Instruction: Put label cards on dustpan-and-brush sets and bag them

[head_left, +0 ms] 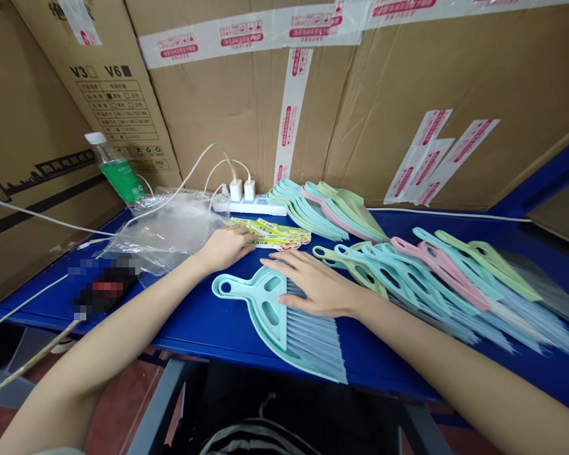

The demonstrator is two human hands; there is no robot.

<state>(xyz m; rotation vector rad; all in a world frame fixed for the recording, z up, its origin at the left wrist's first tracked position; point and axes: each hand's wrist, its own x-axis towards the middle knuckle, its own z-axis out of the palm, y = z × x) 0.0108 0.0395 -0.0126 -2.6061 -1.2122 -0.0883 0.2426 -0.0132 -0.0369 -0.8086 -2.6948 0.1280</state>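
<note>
A mint brush and dustpan set (265, 309) lies nested on the blue table, its handle to the left and its grey bristles to the right. My right hand (313, 284) rests over its upper edge, fingers spread. My left hand (225, 248) is at the near left end of a pile of yellow-green printed labels (279, 234); its fingers are bent and their tips are partly hidden, so whether they grip a label is unclear. Right of my right hand, several mint, pink and green brushes (422, 278) lie in a row. Behind them are several stacked dustpans (332, 212).
Clear plastic bags (171, 227) lie on the left, near a green-labelled bottle (118, 174). A power strip (251, 205) with white plugs and cables stands behind the labels. Cardboard (246, 114) walls the back. A dark, partly blurred object (105, 287) sits at the left.
</note>
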